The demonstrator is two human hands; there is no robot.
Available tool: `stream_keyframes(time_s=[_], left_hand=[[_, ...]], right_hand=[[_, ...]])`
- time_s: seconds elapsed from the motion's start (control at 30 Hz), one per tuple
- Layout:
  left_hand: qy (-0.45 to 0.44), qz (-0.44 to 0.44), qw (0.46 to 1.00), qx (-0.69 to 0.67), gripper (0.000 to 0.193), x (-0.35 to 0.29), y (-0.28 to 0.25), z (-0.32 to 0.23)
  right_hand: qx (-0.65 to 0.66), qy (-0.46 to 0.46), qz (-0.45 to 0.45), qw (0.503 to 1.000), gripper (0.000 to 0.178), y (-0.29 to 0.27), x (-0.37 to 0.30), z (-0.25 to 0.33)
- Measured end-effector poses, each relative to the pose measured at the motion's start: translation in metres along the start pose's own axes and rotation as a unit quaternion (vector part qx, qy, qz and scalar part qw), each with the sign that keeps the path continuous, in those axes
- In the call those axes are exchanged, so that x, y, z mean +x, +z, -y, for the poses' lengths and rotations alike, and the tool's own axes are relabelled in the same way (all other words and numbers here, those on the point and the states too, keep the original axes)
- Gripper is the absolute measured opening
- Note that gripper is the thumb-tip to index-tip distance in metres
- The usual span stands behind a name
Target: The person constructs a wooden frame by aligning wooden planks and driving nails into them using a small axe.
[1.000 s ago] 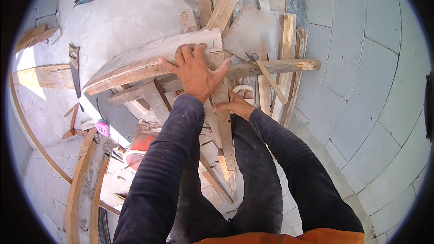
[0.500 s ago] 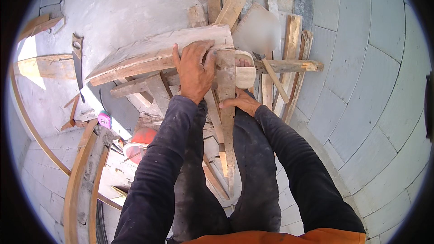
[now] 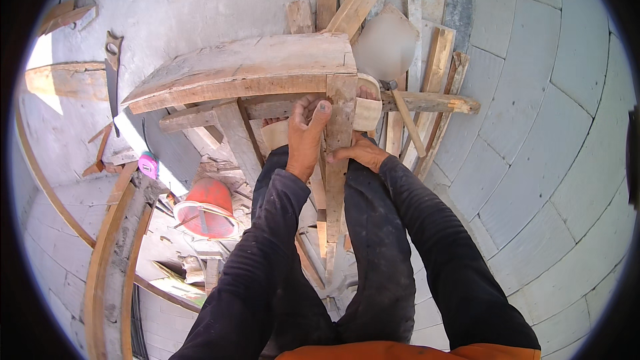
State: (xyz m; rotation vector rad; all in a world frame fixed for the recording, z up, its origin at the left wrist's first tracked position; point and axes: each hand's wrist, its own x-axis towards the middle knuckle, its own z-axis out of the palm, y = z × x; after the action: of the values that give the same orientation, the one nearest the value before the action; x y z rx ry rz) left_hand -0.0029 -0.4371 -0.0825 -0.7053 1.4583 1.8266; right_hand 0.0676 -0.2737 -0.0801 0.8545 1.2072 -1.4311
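Note:
My right hand point(image 3: 360, 152) is wrapped around an upright timber point(image 3: 339, 127), its thumb across the near face and its other fingers mostly hidden. Left of that timber, my left hand point(image 3: 307, 140) is raised, thumb up and apart from its loosely bent fingers; nothing shows in its grasp. Those fingers are close to the horizontal crossbeam point(image 3: 267, 104) and the timber's side; whether they touch either is unclear. A long, slightly curved-looking wooden plank form point(image 3: 247, 67) meets the top of the timber and stretches left. A hammer point(image 3: 407, 119) leans across the crossbeam's right part.
A handsaw point(image 3: 113, 77) lies at the far left, with a pink tape measure point(image 3: 148, 165) nearer. An orange-red bucket point(image 3: 205, 208) stands left of my legs. Loose boards point(image 3: 437, 60) lie beyond the crossbeam. A grey block wall point(image 3: 533, 100) rises on the right.
My left hand has come off the plank's top and moved down toward me, beside the upright timber. My right hand keeps its hold. The view has shifted slightly.

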Motion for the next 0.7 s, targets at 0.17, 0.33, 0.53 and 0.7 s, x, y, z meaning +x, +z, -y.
stream_keyframes(time_s=[0.17, 0.33, 0.53, 0.7], left_hand=[[-0.08, 0.109, 0.986, -0.099, 0.085, 0.046, 0.003, 0.005], [-0.075, 0.039, 0.985, -0.151, 0.089, 0.039, 0.025, -0.003], [-0.081, 0.01, 0.977, -0.198, 0.098, 0.042, 0.028, 0.004], [-0.081, 0.043, 0.977, -0.19, 0.076, 0.042, 0.021, 0.007]], right_hand=[[-0.008, 0.009, -0.005, 1.0, 0.118, 0.0, 0.003, -0.001], [0.004, 0.011, 0.016, 1.0, 0.117, -0.001, 0.001, 0.006], [0.003, -0.003, 0.005, 1.0, 0.114, 0.0, 0.002, 0.002], [-0.006, 0.003, 0.007, 1.0, 0.115, -0.002, 0.005, 0.0]])
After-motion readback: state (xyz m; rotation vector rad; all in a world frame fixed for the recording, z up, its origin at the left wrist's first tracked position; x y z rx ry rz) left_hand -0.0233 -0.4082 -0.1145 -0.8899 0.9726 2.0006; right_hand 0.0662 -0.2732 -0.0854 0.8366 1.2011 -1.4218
